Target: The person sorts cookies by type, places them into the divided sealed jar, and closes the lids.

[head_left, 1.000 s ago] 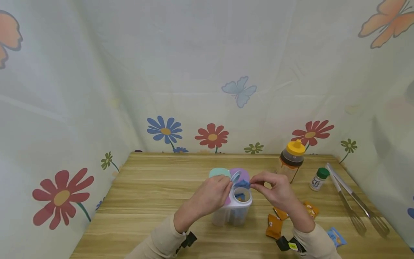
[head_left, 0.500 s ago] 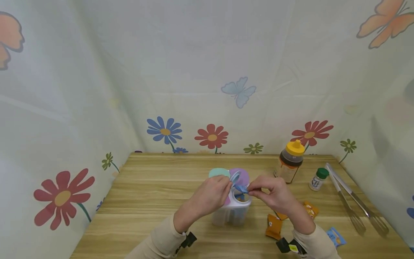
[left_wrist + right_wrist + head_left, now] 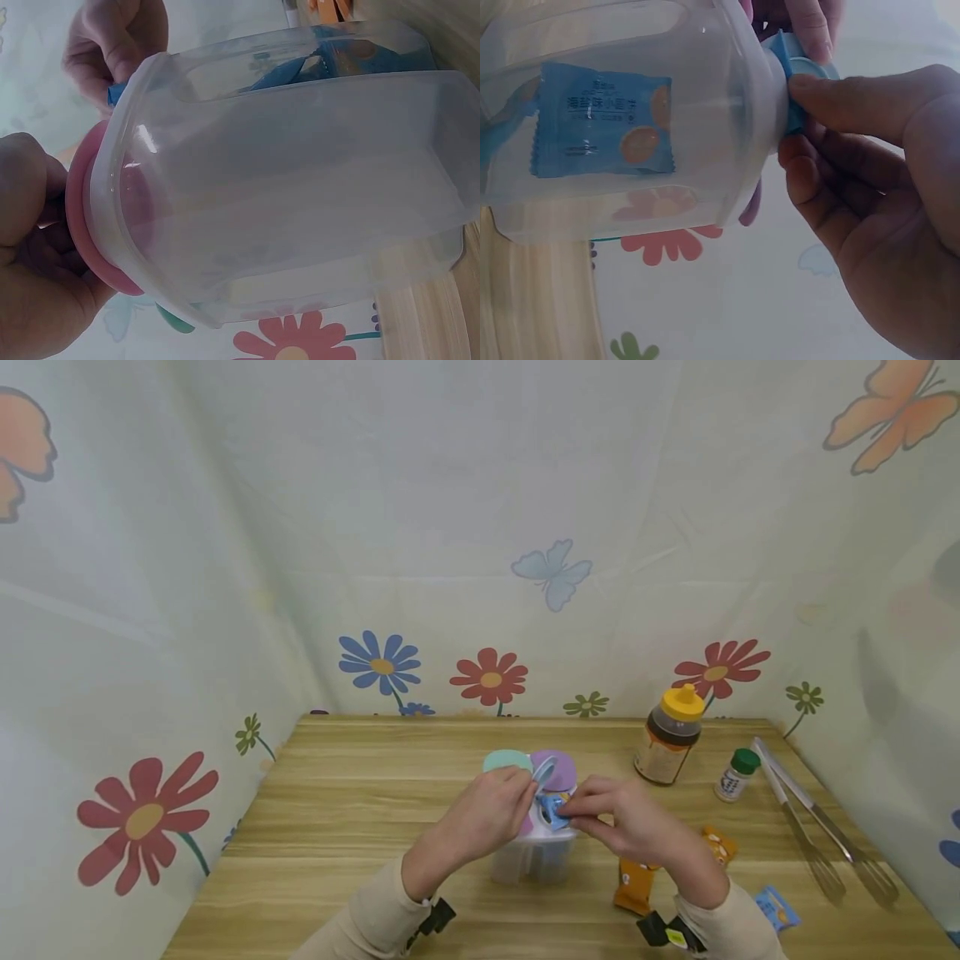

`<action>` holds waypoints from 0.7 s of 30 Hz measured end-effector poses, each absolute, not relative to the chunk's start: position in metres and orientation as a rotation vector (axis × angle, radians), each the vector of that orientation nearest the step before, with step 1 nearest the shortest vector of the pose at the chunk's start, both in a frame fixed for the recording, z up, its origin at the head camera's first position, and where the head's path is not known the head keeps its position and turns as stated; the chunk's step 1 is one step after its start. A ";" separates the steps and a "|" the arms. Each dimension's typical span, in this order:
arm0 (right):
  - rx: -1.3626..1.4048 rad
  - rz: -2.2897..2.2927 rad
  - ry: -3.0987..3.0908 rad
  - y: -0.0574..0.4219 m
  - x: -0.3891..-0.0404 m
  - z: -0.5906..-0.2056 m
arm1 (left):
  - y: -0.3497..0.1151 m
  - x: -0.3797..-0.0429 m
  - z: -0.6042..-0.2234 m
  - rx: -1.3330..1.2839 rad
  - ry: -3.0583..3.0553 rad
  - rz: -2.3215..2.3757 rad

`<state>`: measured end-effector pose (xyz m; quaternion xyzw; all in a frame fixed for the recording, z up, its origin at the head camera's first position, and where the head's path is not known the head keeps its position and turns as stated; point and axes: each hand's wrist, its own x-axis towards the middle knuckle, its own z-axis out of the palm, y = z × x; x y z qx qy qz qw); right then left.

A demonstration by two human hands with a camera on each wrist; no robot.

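Observation:
A clear plastic storage container with a white top and coloured flip lids stands on the table. My left hand pinches the raised light-blue lid at its edge. Between thumb and fingers, my right hand holds a blue snack packet at the round opening under that lid. The right wrist view shows the held packet's edge against the container's neck, partly hidden by my fingers. Another blue snack packet lies inside the same compartment. The pink lid is down near my left hand.
Orange snack packets lie beside my right forearm, and a blue packet is farther right. Behind them stand a yellow-capped bottle and a green-capped shaker. Metal tongs lie along the right side.
My right hand has brought the blue packet left and down, from beside the opening to over it. The left hand stays at the raised lid.

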<state>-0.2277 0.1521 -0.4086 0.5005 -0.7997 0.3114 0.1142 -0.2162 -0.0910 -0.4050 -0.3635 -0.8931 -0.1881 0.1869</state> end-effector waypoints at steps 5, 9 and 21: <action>1.513 0.792 -2.381 0.152 -0.224 -0.402 | -0.091 -0.217 -0.405 -1.025 -2.515 -0.527; 1.521 0.687 -2.442 0.149 -0.220 -0.396 | -0.091 -0.217 -0.405 -1.020 -2.518 -0.534; 1.503 0.366 -2.590 0.135 -0.223 -0.396 | -0.088 -0.216 -0.407 -1.008 -2.484 -0.538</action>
